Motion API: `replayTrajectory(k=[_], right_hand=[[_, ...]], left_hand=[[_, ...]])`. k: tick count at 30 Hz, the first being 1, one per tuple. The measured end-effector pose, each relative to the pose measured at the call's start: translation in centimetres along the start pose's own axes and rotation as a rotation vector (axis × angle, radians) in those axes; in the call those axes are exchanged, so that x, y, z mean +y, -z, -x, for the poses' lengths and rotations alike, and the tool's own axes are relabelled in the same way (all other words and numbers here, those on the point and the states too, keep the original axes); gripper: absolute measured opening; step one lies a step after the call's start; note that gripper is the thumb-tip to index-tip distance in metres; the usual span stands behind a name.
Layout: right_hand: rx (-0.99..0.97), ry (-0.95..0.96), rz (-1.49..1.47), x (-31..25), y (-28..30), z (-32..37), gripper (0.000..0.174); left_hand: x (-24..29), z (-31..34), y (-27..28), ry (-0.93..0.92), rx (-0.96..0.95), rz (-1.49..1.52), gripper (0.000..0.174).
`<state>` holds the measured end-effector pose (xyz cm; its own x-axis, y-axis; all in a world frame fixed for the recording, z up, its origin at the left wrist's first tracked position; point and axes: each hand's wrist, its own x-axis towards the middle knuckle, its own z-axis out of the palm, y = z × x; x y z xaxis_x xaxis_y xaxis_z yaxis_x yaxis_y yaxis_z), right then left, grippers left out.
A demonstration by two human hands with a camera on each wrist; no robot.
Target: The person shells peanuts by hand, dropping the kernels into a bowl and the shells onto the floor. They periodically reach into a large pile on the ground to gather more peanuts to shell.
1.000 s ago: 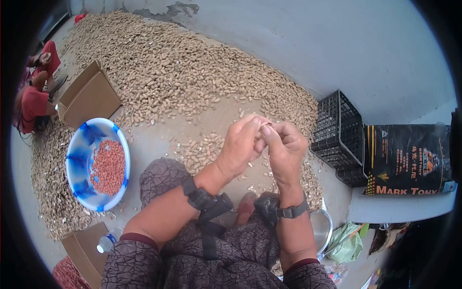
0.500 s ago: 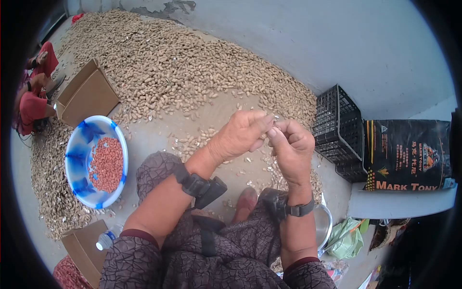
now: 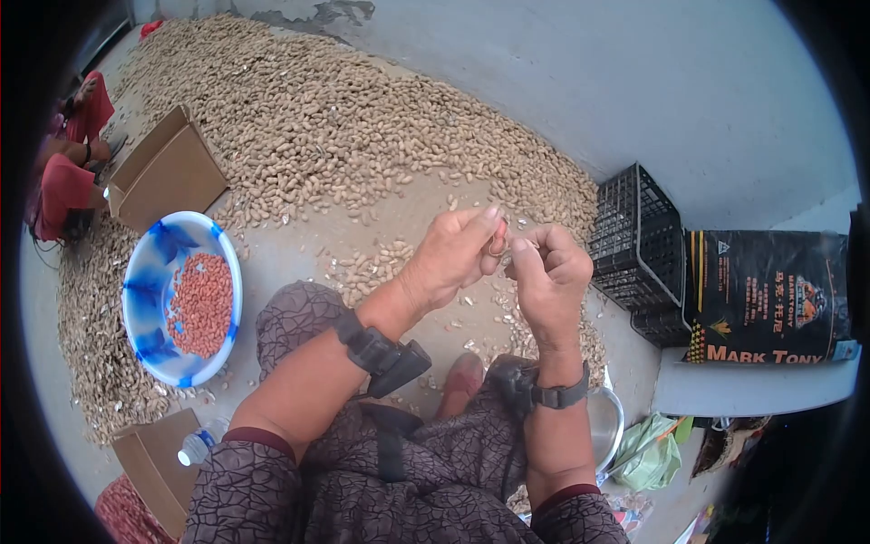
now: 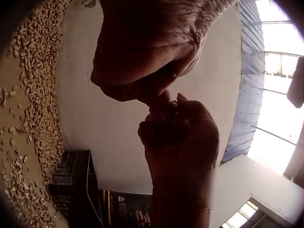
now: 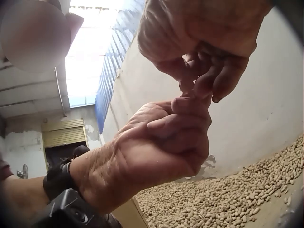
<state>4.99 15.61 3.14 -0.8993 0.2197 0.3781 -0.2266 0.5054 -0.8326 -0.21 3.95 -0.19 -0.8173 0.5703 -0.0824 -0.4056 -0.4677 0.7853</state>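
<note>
Just in front of the lap, both hands meet fingertip to fingertip. The left hand [image 3: 449, 258] pinches a reddish peanut kernel [image 3: 500, 230] between thumb and fingers. Curled close beside it, the right hand [image 3: 555, 276] has its thumb against its index finger on a small pale bit of shell [image 3: 532, 244]. In the left wrist view the left hand [image 4: 147, 52] is above the right hand [image 4: 183, 142], both dark. The right wrist view has the right hand [image 5: 204, 33] over the left hand [image 5: 164, 142], and a pale fragment [image 5: 186, 89] between their fingertips.
A blue-and-white basin [image 3: 145, 313] of pink kernels stands at left, near a cardboard box [image 3: 177, 177] and a seated person [image 3: 65, 190]. Unshelled peanuts [image 3: 335, 127] cover the floor towards the wall. Black crates [image 3: 639, 240], a black sack [image 3: 770, 299] and a metal bowl [image 3: 605, 426] are at right.
The hands have shifted slightly right from a second ago, and their fingertips have drawn a little apart. The red kernel now shows at the left fingertips. The seated person's arms have moved.
</note>
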Motion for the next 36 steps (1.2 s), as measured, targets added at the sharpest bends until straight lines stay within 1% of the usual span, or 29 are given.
replayTrajectory(k=[1, 5, 7, 8, 10, 11, 13, 14, 16, 17, 20, 22, 23, 25, 26, 28, 29, 31, 35, 36], right_hand=[[-0.006, -0.009, 0.039, 0.2, 0.0, 0.0, 0.003], [-0.007, -0.038, 0.039, -0.8, -0.2, -0.2, 0.004], [0.023, -0.071, -0.093, -1.6, -0.6, -0.3, 0.003], [0.021, -0.073, -0.092, -1.4, -0.6, -0.3, 0.003], [-0.005, -0.055, 0.005, -0.5, -0.6, -0.2, 0.007], [-0.007, -0.057, 0.004, -0.2, -0.7, -0.2, 0.007], [-0.01, 0.069, 0.156, 0.2, -0.7, -0.1, 0.013], [-0.014, 0.067, 0.157, 0.0, -0.6, -0.1, 0.013], [0.011, 0.057, 0.352, -0.6, -0.2, -0.2, 0.014], [0.01, 0.055, 0.352, -0.5, -0.1, -0.3, 0.014], [0.019, 0.078, 0.327, -0.5, 0.0, -0.3, 0.015], [0.004, 0.018, 0.263, -0.6, 0.0, -0.3, 0.018], [0.003, 0.018, 0.263, -0.6, 0.0, -0.3, 0.018], [-0.048, -0.123, 0.139, -0.5, 0.2, -0.4, 0.017], [-0.049, -0.124, 0.139, -0.4, 0.3, -0.4, 0.017], [-0.129, -0.111, 0.327, -0.3, 0.5, -0.5, 0.016], [-0.13, -0.114, 0.326, -0.4, 0.5, -0.4, 0.016], [-0.122, -0.081, 0.393, -0.8, 0.5, -0.4, 0.015], [-0.107, -0.057, 0.408, -0.7, 0.5, -0.3, 0.017], [-0.102, -0.086, 0.315, -0.5, 0.5, -0.3, 0.017]], left_hand=[[0.2, 0.1, 0.0, 0.008, -0.03, 0.003, 0.03], [-0.3, -0.1, 0.2, 0.023, -0.008, -0.084, 0.028], [-0.2, 0.0, 0.1, 0.033, -0.008, -0.112, 0.026], [-0.3, -0.1, 0.2, 0.035, -0.007, -0.11, 0.026], [-0.8, -0.4, 0.5, 0.098, 0.003, -0.028, 0.024], [-0.9, -0.5, 0.6, 0.099, 0.006, -0.027, 0.024], [-1.1, -0.6, 0.7, 0.126, 0.011, -0.045, 0.021], [-1.1, -0.5, 0.7, 0.128, 0.014, -0.042, 0.021], [-0.8, -0.5, 0.7, 0.182, -0.066, -0.177, 0.022], [-0.9, -0.5, 0.8, 0.183, -0.065, -0.176, 0.022], [-1.1, -0.6, 0.9, 0.176, -0.093, -0.112, 0.021], [-1.3, -0.5, 0.7, 0.12, -0.097, 0.05, 0.019], [-1.2, -0.4, 0.6, 0.12, -0.096, 0.051, 0.019], [-0.9, -0.3, 0.1, 0.149, -0.054, 0.123, 0.018], [-0.9, -0.2, 0.2, 0.15, -0.053, 0.124, 0.018], [-0.9, -0.1, 0.4, 0.174, -0.134, 0.125, 0.016], [-1.0, -0.2, 0.7, 0.177, -0.133, 0.126, 0.016], [-1.4, -0.5, 1.1, 0.221, -0.183, 0.224, 0.013], [-1.0, -0.3, 0.8, 0.256, -0.165, 0.139, 0.011], [-0.8, -0.3, 0.8, 0.284, -0.169, 0.201, 0.012]])
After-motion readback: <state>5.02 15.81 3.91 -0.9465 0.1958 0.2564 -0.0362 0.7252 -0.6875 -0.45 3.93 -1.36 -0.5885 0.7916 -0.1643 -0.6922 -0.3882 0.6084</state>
